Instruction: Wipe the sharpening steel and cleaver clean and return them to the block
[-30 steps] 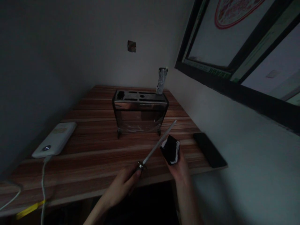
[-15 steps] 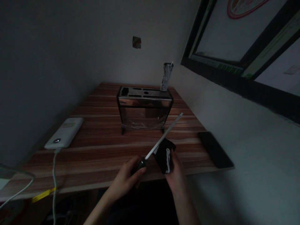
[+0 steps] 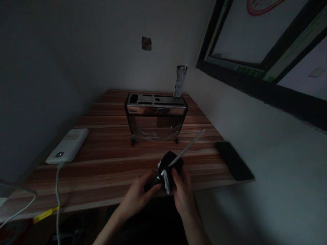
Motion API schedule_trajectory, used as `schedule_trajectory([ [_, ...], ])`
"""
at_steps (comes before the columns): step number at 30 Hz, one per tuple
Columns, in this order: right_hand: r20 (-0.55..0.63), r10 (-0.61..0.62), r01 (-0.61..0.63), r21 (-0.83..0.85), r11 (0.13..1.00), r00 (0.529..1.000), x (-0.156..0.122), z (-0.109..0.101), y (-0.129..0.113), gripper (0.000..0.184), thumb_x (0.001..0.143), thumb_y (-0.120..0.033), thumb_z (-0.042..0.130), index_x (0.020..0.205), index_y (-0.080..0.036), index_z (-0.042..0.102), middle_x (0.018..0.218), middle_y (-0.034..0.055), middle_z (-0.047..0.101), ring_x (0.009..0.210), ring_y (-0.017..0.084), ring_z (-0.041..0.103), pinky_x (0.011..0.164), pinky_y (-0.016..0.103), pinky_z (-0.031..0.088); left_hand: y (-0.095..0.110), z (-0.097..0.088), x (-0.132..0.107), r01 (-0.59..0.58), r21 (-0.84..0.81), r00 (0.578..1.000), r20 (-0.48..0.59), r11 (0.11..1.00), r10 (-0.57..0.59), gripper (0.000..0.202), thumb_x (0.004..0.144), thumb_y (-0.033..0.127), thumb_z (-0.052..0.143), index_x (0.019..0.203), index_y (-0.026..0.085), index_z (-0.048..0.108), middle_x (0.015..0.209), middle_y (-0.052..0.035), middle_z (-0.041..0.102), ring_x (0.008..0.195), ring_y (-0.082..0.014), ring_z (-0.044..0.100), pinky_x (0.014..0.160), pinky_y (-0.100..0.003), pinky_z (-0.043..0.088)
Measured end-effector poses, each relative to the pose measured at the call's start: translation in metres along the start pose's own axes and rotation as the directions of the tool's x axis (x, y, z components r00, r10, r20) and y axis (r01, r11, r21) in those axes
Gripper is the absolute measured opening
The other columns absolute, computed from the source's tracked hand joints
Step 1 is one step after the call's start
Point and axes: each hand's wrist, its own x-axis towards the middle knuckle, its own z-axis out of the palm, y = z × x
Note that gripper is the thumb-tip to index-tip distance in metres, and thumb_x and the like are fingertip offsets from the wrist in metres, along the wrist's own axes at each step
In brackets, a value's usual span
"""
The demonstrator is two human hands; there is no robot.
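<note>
My left hand (image 3: 139, 192) is closed around the dark handle of a sharpening steel (image 3: 189, 145). Its long, thin, pale rod points up and to the right over the table. A black cloth (image 3: 167, 159) with a white edge is bunched in my right hand (image 3: 183, 190). The cloth lies around the rod's lower end, close to the handle, with my right thumb pressing on it. Part of the rod is hidden by the cloth. Beyond my hands a knife block (image 3: 157, 110) stands upright, with a slotted metal top and clear sides. One plastic-wrapped handle (image 3: 180, 81) sticks up from its right end.
The wood-grained table (image 3: 102, 146) runs back to the wall. A white power bank (image 3: 68, 145) with a cable (image 3: 57, 190) lies at the left. At the right edge is a black phone (image 3: 234, 160). A yellow tag (image 3: 46, 214) hangs by the front edge. A framed window (image 3: 255, 71) is on the right.
My right hand has brought the black cloth leftwards onto the lower rod, beside the handle. The rod has tilted slightly lower, its tip shifting right. The view has moved a little.
</note>
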Motion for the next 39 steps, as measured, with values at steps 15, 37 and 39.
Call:
schedule_trajectory([
  [15,0.165,-0.018,0.064,-0.279,0.958,0.986,0.001,0.003,-0.018,0.026,0.065,-0.03,0.078,0.087,-0.018,0.07,0.078,0.0044,0.075,0.07,0.02,0.07,0.063,0.027,0.056,-0.007,0.0,-0.001,0.054,0.032,0.995,0.077,0.998,-0.056,0.036,0.084,0.03,0.053,0.118,0.018,0.055,0.103,-0.0065,0.068,0.088,-0.0209,0.064,0.079,-0.028,0.048],
  [37,0.115,-0.096,0.137,-0.438,0.888,0.989,0.004,0.008,-0.018,0.035,0.06,-0.032,0.08,0.09,-0.017,0.07,0.083,0.0056,0.073,0.075,0.022,0.068,0.069,0.031,0.055,-0.007,0.0,0.001,0.073,0.169,0.987,0.13,0.983,-0.095,0.028,0.09,0.032,0.042,0.111,0.02,0.057,0.102,-0.0072,0.07,0.092,-0.0239,0.066,0.08,-0.03,0.046],
  [39,0.1,-0.094,0.128,-0.421,0.898,0.99,0.003,0.008,-0.016,0.037,0.06,-0.032,0.08,0.092,-0.017,0.07,0.086,0.006,0.073,0.078,0.023,0.068,0.072,0.031,0.054,-0.006,-0.002,0.001,0.063,0.161,0.986,0.144,0.985,-0.087,0.029,0.09,0.032,0.042,0.112,0.02,0.057,0.102,-0.0069,0.07,0.091,-0.0237,0.066,0.08,-0.029,0.046],
])
